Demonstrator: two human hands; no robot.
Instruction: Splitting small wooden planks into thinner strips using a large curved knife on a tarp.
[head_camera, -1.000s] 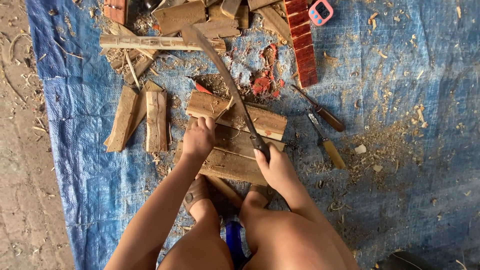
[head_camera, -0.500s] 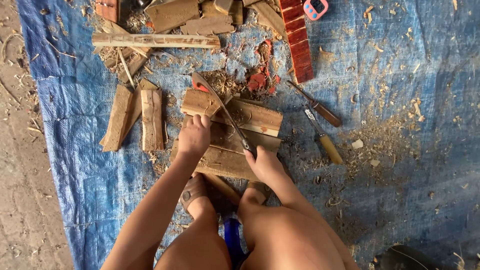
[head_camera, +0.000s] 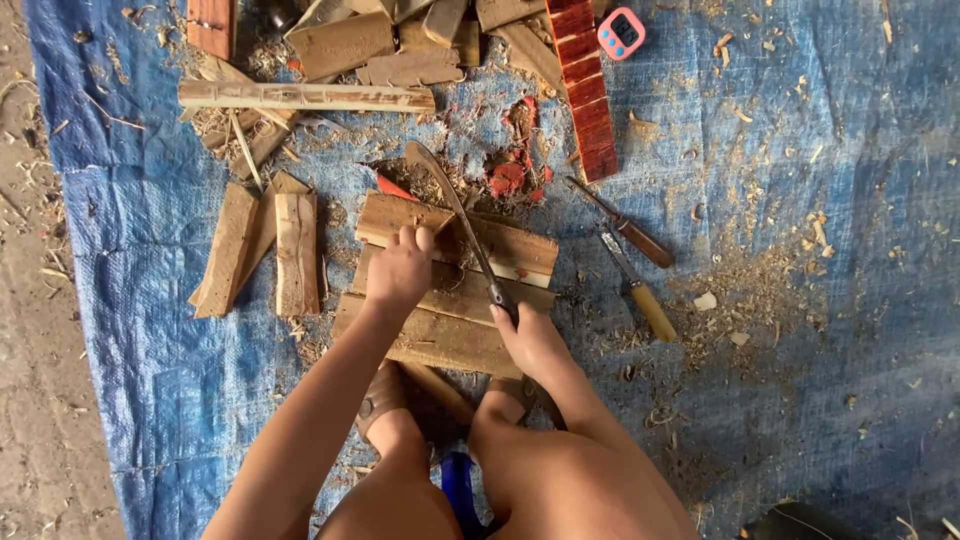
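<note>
Right hand (head_camera: 530, 335) clenched on the handle of a curved knife (head_camera: 455, 220), blade laid across stacked wood planks (head_camera: 450, 290) on a blue tarp (head_camera: 800, 300); left hand (head_camera: 400, 270) pressing the top plank, apparently steadying it; two chisels (head_camera: 630, 255) just beside.

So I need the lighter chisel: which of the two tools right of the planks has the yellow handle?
The lower tool, nearer the right hand; the upper tool has a dark brown handle.
</note>
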